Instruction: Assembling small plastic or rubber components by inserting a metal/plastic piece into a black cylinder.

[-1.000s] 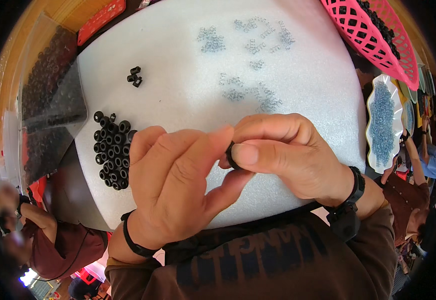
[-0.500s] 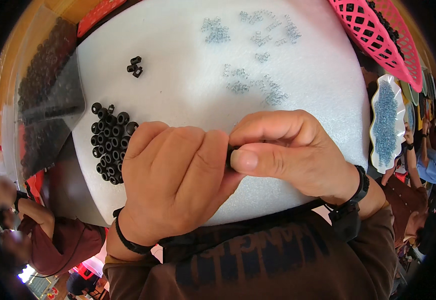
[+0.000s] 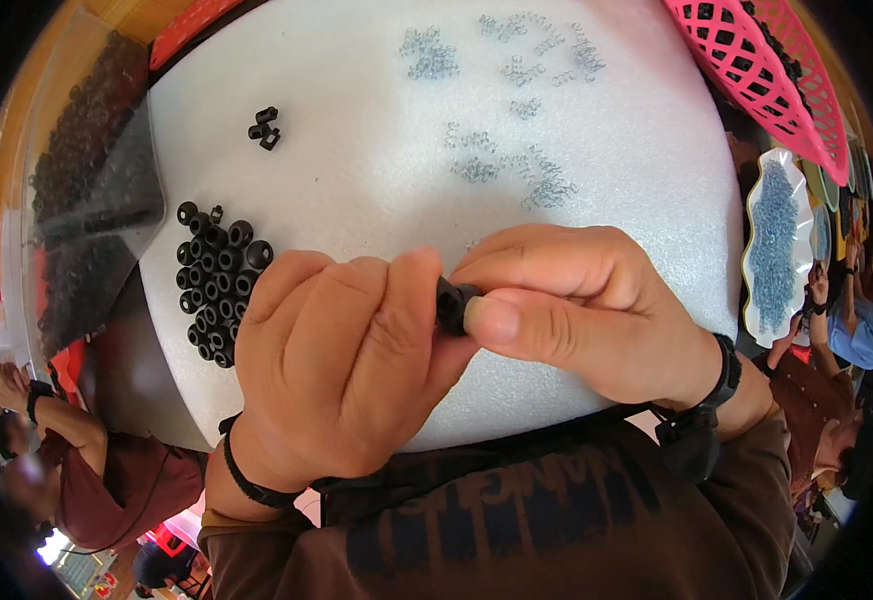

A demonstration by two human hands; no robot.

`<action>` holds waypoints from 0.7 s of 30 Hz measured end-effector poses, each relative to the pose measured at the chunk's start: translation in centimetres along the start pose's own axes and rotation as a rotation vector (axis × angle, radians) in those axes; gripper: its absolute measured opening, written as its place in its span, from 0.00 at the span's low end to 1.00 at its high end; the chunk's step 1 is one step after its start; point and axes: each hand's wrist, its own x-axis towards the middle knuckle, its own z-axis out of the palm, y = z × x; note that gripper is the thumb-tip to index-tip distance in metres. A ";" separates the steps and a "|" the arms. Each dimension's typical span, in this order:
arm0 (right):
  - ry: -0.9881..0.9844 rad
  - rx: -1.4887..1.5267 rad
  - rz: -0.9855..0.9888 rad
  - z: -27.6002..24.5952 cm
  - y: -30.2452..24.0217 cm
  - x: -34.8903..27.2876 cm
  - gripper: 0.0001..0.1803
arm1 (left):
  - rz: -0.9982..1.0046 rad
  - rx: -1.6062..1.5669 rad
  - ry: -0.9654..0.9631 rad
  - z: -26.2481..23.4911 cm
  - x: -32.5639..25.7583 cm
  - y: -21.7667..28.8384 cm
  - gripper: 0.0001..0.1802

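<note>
Both my hands meet over the near middle of the white foam sheet point(image 3: 357, 190), fingers closed. Between them is a small black plastic cord lock point(image 3: 452, 303), partly covered by fingertips. My right hand point(image 3: 587, 310) pinches it between thumb and forefinger. From the other side, my left hand point(image 3: 347, 350) grips it with curled fingers. Beside the left hand lies a cluster of round black cord-lock bodies point(image 3: 219, 262) with holes. Farther off are a few small black plungers point(image 3: 265, 130). Tiny metal springs point(image 3: 429, 55) lie scattered in several loose groups at the far right of the sheet.
At right, a white scalloped dish point(image 3: 805, 215) holds a heap of springs point(image 3: 775, 250). A pink lattice basket point(image 3: 757, 75) with black parts stands at the far right. A clear plastic bag point(image 3: 107, 215) of dark parts sits left. Other people point(image 3: 122, 480) are at both sides.
My left hand has shifted slightly left, away from the right fingertips, so more of the black cord lock shows between them. The right hand has hardly moved.
</note>
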 end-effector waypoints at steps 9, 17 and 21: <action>0.026 -0.147 -0.071 0.1 -0.3 -0.1 0.12 | -0.086 -0.080 -0.069 0.0 0.1 0.2 0.21; 0.024 -0.104 -0.060 0.1 -0.4 -0.1 0.10 | -0.108 -0.158 -0.064 0.2 0.2 0.6 0.21; 0.017 -0.073 -0.037 0.2 -0.2 0.1 0.10 | -0.195 -0.278 -0.148 -0.1 0.3 0.5 0.20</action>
